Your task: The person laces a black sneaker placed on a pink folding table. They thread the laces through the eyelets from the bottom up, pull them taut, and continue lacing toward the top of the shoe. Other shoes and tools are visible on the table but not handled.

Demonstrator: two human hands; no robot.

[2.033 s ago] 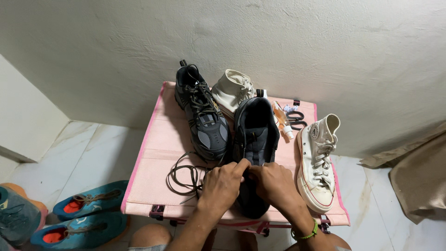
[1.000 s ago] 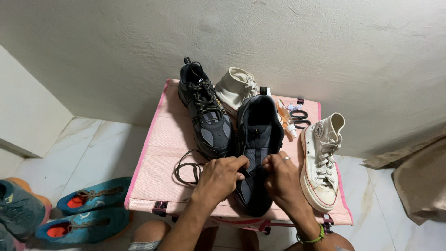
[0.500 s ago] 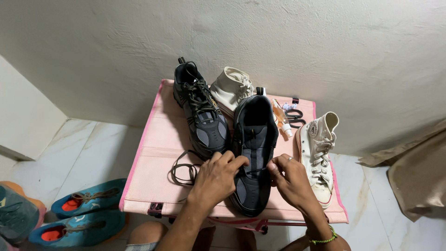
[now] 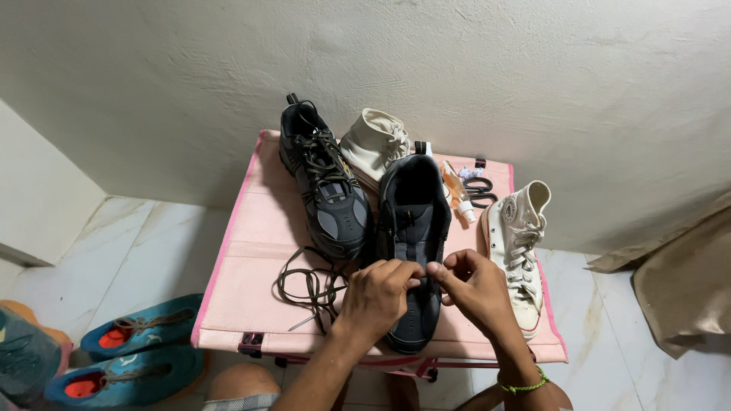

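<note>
Your left hand (image 4: 377, 295) & right hand (image 4: 474, 288) meet over the unlaced dark shoe (image 4: 413, 236), which lies toe toward you at the middle of the pink tabletop (image 4: 251, 251). Both hands' fingers are pinched nearly closed, tips almost touching each other just above the shoe's tongue area; they seem to nip something thin there, prob. a lace end, but it's too small to tell for sure. Left of that shoe, touching it, sits its laced twin, a black trail shoe (image 4: 324, 183), toe also toward you. A loose dark lace (image 4: 308, 288) lies coiled on the tabletop just beside your left hand. Right of your right hand stands a white high-top sneaker (image 4: 521, 243); a 2nd white high-top (image 4: 375, 144) lies tipped at the back near the wall. Small bottle (image 4: 457, 194) & black scissors (image 4: 481, 190) sit between dark shoe & white sneaker. Teal shoes (image 4: 129, 354) on the floor, lower left. Green band on your right wrist.
</note>
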